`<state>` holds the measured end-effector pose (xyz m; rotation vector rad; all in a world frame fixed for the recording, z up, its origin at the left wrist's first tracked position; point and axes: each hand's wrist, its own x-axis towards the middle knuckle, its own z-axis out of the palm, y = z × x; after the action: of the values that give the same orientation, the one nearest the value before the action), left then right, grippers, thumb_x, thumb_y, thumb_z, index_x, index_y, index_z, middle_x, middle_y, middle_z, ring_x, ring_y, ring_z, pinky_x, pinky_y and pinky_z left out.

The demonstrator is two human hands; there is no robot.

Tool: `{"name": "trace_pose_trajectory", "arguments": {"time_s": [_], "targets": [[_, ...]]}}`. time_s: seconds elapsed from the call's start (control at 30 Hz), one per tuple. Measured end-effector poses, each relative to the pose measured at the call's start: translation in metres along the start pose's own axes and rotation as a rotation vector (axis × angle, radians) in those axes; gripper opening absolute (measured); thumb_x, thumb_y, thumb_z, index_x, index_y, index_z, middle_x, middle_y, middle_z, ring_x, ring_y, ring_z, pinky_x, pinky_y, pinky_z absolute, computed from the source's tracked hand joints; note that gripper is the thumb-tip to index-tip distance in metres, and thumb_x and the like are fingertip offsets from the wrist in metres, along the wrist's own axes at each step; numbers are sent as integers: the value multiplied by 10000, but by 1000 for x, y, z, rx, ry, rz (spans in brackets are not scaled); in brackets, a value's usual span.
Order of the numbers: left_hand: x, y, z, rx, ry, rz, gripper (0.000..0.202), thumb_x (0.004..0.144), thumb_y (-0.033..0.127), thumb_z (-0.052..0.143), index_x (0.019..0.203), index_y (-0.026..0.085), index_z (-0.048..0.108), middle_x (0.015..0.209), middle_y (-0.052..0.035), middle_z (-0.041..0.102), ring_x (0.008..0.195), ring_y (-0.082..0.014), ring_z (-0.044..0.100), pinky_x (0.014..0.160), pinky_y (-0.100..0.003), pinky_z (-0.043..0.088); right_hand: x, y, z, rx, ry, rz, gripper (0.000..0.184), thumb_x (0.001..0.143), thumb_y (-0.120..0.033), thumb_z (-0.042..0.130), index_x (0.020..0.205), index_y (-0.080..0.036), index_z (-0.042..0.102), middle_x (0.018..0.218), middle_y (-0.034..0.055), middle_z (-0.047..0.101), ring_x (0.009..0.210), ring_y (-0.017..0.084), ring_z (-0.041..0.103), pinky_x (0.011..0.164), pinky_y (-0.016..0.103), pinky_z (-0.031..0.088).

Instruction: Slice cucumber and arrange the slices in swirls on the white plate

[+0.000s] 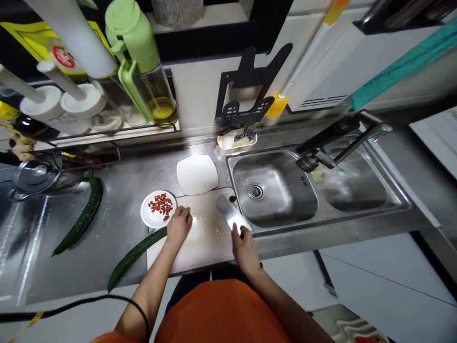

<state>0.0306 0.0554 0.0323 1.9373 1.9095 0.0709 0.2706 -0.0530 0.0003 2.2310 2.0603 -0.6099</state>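
My left hand [179, 226] is closed on the upper end of a long dark-green cucumber [134, 253]. The cucumber's body slants down to the left, off the white cutting board [200, 247] and onto the steel counter. A bit of green shows at my fingertips. My right hand [246, 248] grips a kitchen knife [230, 212], its broad blade angled up and left over the board's right side, apart from the cucumber. Wet specks dot the board between my hands. Beside my left hand stands a small white plate [145, 213] with chopped red pieces [160, 204].
A second cucumber [80, 219] lies farther left, near a steel pot [37, 174]. Behind the board rests an empty white square plate [197, 174]. The double sink [278, 190] with a black faucet [328, 138] borders the board's right. Seasoning jars and an oil bottle [150, 85] fill a rack at upper left.
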Motion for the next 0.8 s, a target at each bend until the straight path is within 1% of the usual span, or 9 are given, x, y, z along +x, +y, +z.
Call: {"name": "trace_pose_trajectory", "arguments": {"time_s": [0.07, 0.17, 0.27, 0.37, 0.47, 0.57, 0.63, 0.7, 0.8], "targets": [[1, 1, -1, 53, -6, 5, 322, 875, 225, 452, 1172, 236, 577, 1117, -72, 578, 948, -171, 588, 766, -244, 456, 2, 0, 2, -6, 2, -23, 504, 927, -171, 268, 1427, -153, 325, 1316, 183, 429, 1183, 266, 415, 938, 382, 382], [1, 2, -2, 135, -17, -13, 297, 889, 241, 435, 1146, 230, 584, 1092, -79, 587, 918, -180, 595, 717, -255, 450, 4, -1, 1, -29, 1, -40, 519, 907, -116, 274, 1422, -147, 331, 1316, 173, 440, 1203, 256, 401, 946, 378, 384], [0, 3, -2, 186, -22, -43, 306, 897, 251, 426, 1163, 226, 576, 1144, -94, 579, 921, -189, 601, 702, -262, 447, 5, -2, -1, -43, 7, -40, 537, 882, -80, 288, 1406, -166, 364, 1312, 162, 456, 1199, 250, 408, 960, 384, 383], [0, 4, -1, 209, -19, -80, 310, 904, 249, 414, 1166, 217, 574, 1181, -113, 569, 924, -194, 607, 694, -264, 446, 6, -2, -3, -52, 8, -48, 535, 873, -78, 304, 1394, -171, 387, 1304, 163, 466, 1176, 252, 430, 961, 393, 389], [0, 4, -1, 212, -12, -96, 300, 913, 247, 392, 1138, 206, 586, 1164, -118, 576, 898, -196, 618, 670, -263, 444, 7, -3, -5, -83, 12, -72, 526, 881, -79, 305, 1393, -169, 385, 1294, 157, 473, 1167, 245, 436, 958, 387, 392], [-1, 5, 1, 195, -18, -118, 295, 917, 244, 382, 1116, 200, 596, 1166, -120, 575, 880, -191, 623, 665, -260, 446, 6, -5, -10, -110, 6, -73, 518, 887, -89, 322, 1393, -183, 388, 1289, 159, 471, 1155, 246, 438, 918, 381, 416], [-2, 5, 0, 157, -18, -139, 298, 911, 248, 398, 1131, 206, 593, 1194, -116, 564, 899, -187, 620, 686, -259, 453, 5, -7, -17, -117, 4, -51, 498, 900, -124, 341, 1389, -194, 399, 1271, 167, 473, 1131, 259, 447, 873, 386, 432], [-2, 4, -3, 82, -7, -143, 315, 896, 272, 435, 1175, 226, 574, 1225, -100, 554, 939, -187, 610, 728, -261, 460, 7, -10, -28, -105, 16, -29, 463, 922, -197, 358, 1381, -212, 415, 1241, 164, 480, 1096, 269, 459, 840, 392, 433], [7, 3, -14, -40, 49, -123, 359, 882, 329, 465, 1220, 234, 542, 1202, -87, 573, 997, -194, 583, 827, -277, 449, 27, -16, -52, -51, 49, -65, 444, 940, -314, 374, 1368, -215, 438, 1216, 149, 488, 1065, 271, 445, 852, 389, 405]]}}
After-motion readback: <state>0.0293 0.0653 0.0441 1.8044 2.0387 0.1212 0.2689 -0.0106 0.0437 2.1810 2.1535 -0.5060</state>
